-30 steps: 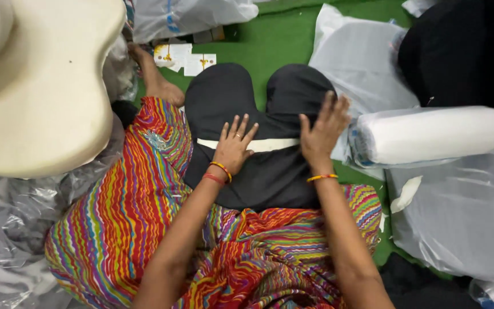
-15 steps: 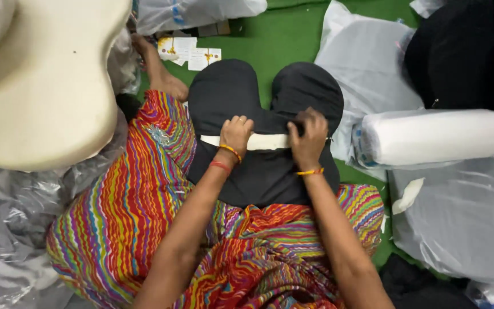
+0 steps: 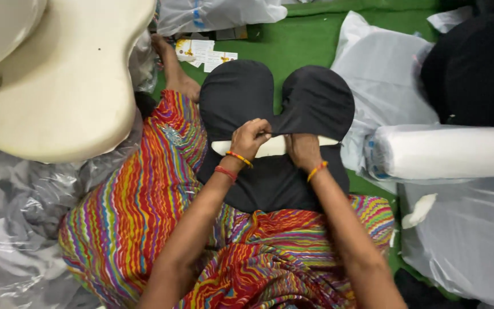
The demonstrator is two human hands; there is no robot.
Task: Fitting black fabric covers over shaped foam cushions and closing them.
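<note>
On a green floor mat (image 3: 310,40), the left hand (image 3: 251,137) and right hand (image 3: 302,150) pinch closed fingers on the black cover (image 3: 275,103) over a cream foam pillow (image 3: 273,147)

foam core (image 3: 270,147) mostly hidden, white roll (image 3: 447,152) cut off

Cream foam cushion blanks (image 3: 58,86) stacked upper left. White roll in clear wrap (image 3: 447,151) at right, beside clear plastic bags (image 3: 384,63). Printed cards (image 3: 204,52) on green mat (image 3: 310,40). Crinkled plastic sheet (image 3: 12,229) lower left. Black fabric pile (image 3: 475,68) upper right.
</note>
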